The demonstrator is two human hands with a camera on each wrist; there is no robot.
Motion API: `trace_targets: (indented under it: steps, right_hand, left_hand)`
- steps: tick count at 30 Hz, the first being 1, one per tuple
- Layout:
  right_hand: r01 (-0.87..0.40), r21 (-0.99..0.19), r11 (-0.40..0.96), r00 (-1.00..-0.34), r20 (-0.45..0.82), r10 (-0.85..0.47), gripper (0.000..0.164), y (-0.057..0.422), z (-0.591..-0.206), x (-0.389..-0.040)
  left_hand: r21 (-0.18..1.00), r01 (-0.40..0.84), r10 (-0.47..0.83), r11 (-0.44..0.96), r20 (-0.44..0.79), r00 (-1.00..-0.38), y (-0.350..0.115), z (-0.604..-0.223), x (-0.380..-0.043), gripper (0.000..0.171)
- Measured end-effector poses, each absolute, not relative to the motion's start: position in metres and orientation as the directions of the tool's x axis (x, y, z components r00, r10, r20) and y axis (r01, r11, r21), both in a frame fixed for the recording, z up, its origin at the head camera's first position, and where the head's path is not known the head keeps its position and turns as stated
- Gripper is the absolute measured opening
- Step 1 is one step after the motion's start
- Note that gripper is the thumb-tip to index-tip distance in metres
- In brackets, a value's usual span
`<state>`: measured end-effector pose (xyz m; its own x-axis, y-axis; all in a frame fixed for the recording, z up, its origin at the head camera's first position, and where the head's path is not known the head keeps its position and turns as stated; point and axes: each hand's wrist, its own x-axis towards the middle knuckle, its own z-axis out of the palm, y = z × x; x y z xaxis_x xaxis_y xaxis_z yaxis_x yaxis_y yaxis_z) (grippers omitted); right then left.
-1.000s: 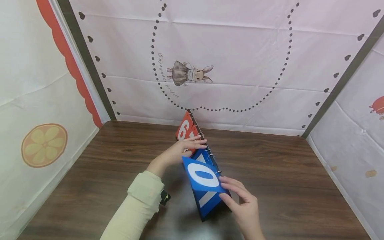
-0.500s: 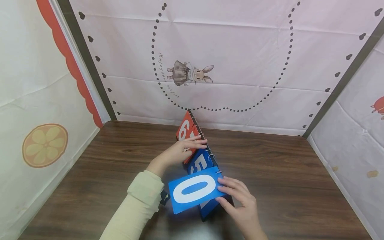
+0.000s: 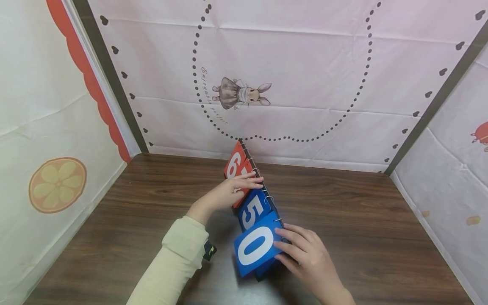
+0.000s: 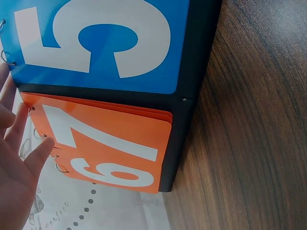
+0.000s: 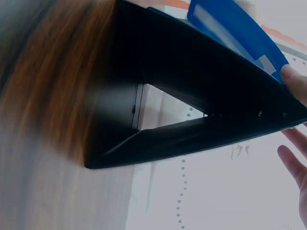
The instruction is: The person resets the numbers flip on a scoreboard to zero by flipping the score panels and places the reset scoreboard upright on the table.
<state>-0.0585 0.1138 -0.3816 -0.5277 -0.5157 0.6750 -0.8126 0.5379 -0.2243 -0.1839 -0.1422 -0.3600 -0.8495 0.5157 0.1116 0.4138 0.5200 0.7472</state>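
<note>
A tabletop flip scoreboard stands like a tent on its black base [image 4: 184,100], with ringed number cards along its ridge. Red cards [image 4: 144,129] showing 1 and 6 are at the far end. A blue 5 card [image 3: 254,210] comes nearer, then a blue 0 card [image 3: 256,245], tilted and lifted off the panel. My left hand [image 3: 225,192] rests on the ridge by the red cards, fingers reaching over it. My right hand [image 3: 310,256] holds the right edge of the blue 0 card; one fingertip presses it in the right wrist view, with other fingers [image 5: 292,160] below.
The scoreboard stands on a dark wood table [image 3: 362,220]. A pale printed cloth [image 3: 305,84] with a rabbit picture hangs behind, and similar cloth [image 3: 57,127] encloses the left and right sides. A small black item [image 3: 209,250] shows beside the left sleeve.
The blue 0 card has swung down toward the front panel, uncovering the blue 5 beside it. My right hand has shifted slightly down and right. The left hand stays in place.
</note>
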Motion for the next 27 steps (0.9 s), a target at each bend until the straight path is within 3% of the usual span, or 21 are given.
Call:
trace_targets:
  steps: [11,20,23,27]
  right_hand:
    - [-0.834,-0.169,0.525,-0.494,0.653,-0.574,0.025,0.117,-0.38,-0.061]
    - [-0.818,-0.179,0.547,-0.501,0.689,-0.524,0.03,0.115,-0.382,-0.058]
    - [-0.789,-0.191,0.585,-0.52,0.714,-0.468,0.037,0.111,-0.384,-0.056]
    - [-0.715,-0.288,0.637,-0.605,0.712,-0.356,0.045,0.107,-0.385,-0.057]
  left_hand:
    - [0.755,0.402,0.513,0.518,0.102,-0.852,-0.142,-0.361,-0.184,0.046]
    - [0.76,0.397,0.516,0.515,0.096,-0.851,-0.141,-0.361,-0.185,0.047]
    - [0.763,0.39,0.51,0.516,0.092,-0.855,-0.141,-0.361,-0.185,0.046]
    - [0.757,0.409,0.522,0.509,0.107,-0.846,-0.14,-0.357,-0.188,0.046]
